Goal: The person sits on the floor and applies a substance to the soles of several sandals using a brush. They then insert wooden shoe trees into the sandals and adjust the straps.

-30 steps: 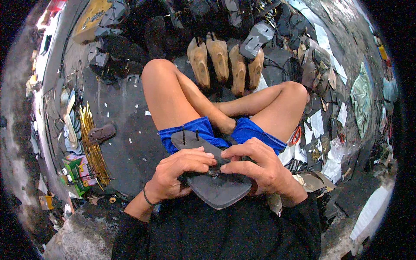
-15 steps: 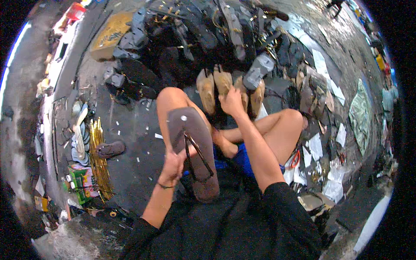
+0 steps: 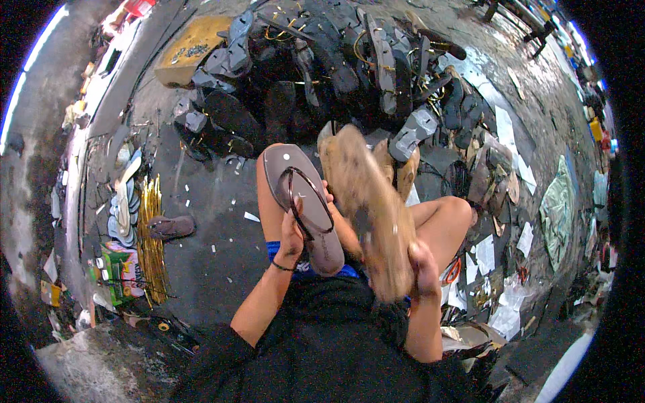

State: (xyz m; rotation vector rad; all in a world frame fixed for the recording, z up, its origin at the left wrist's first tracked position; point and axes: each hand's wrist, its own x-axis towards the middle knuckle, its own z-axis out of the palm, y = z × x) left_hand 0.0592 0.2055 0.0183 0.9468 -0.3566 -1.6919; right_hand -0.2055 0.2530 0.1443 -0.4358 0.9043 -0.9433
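Observation:
My left hand [image 3: 291, 236] is closed round a grey-brown flip-flop [image 3: 316, 201], its upper side turned up and its toe pointing away. Dark, shiny straps cross its sole, and a small white dot marks the toe end. My right hand [image 3: 424, 265] grips the near end of a tan wooden shoe last [image 3: 376, 215], smeared by motion and tilted just right of the flip-flop. The two things are held side by side above my crossed legs. Beyond them, more tan lasts [image 3: 408, 173] stand on the floor, partly hidden by the held one.
A heap of dark sandals and soles [image 3: 336, 67] lies ahead, beside a yellowish block [image 3: 191, 50]. To the left are a single flip-flop [image 3: 171, 227], a bundle of golden strips [image 3: 153, 242] and a green box [image 3: 122, 272]. Paper scraps [image 3: 485, 255] litter the right side.
My right hand has lifted a wooden last from the group ahead and drawn it back toward me. The flip-flop in my left hand has shifted slightly right and appears smaller.

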